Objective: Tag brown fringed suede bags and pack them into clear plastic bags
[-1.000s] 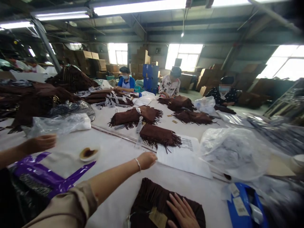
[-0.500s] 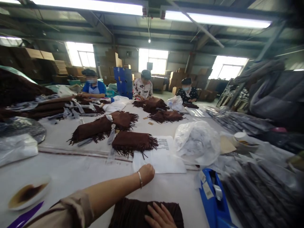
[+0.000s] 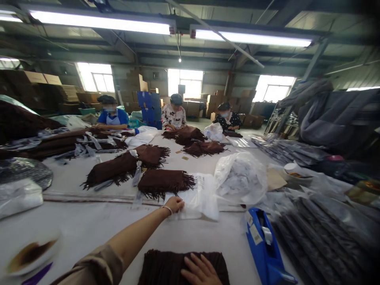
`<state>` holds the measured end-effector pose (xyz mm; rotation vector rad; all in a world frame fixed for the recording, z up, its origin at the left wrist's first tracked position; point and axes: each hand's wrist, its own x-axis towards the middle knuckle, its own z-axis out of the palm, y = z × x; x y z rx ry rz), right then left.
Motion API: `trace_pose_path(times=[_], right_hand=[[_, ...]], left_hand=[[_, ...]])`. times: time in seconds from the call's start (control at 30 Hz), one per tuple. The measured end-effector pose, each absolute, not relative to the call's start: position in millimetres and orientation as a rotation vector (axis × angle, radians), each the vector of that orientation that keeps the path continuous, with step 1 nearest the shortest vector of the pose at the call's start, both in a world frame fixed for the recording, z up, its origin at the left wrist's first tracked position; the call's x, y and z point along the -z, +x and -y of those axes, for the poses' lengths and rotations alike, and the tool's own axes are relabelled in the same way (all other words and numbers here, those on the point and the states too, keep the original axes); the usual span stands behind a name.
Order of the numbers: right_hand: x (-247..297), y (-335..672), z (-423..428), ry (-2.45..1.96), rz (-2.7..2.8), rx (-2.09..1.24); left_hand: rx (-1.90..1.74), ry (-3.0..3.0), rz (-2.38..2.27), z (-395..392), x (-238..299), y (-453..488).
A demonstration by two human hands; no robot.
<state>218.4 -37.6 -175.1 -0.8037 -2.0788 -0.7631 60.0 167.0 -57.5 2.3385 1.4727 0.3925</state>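
My left hand (image 3: 174,204), a bracelet at its wrist, is closed on the edge of a clear plastic bag (image 3: 204,198) with printed text. The bag's near side is lifted and creased. Just beyond lies a folded brown fringed scarf (image 3: 163,181), partly over the plastic. My right hand (image 3: 200,270) lies flat with fingers spread on another folded dark brown scarf (image 3: 166,267) at the table's near edge. To its right stands a blue tape dispenser (image 3: 263,245) with a roll of tape.
More brown fringed scarves (image 3: 115,168) lie across the table (image 3: 97,221). A stuffed clear bag (image 3: 240,178) and a row of bagged grey goods (image 3: 314,233) sit on the right. A stained dish (image 3: 32,253) is at left. Several people work at the far side.
My left hand has moved away from me and leftward, and the plastic bag's edge has risen in its grip. My right hand stays on the folded scarf. The view has shifted slightly.
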Motion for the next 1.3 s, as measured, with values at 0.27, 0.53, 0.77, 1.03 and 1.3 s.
trace_pose_path(times=[0.27, 0.53, 0.77, 1.03, 1.3], right_hand=[[150, 222, 48, -0.809, 2.182, 0.670], [46, 238, 77, -1.024, 1.999, 0.411], [15, 236, 49, -1.673, 2.020, 0.047], [55, 286, 71, -1.702, 1.656, 0.048], [119, 297, 75, -1.192, 0.548, -0.790]], left_hand=[[-0.949, 2.368, -1.279, -147, -12, 94], [-0.848, 3.179, -0.705, -59, -16, 86], [-0.583, 3.530, -0.498, -5, -11, 69], [-0.125, 3.207, -1.540, -20, -31, -11], [-1.081, 1.535, -1.419, -16, 25, -14]])
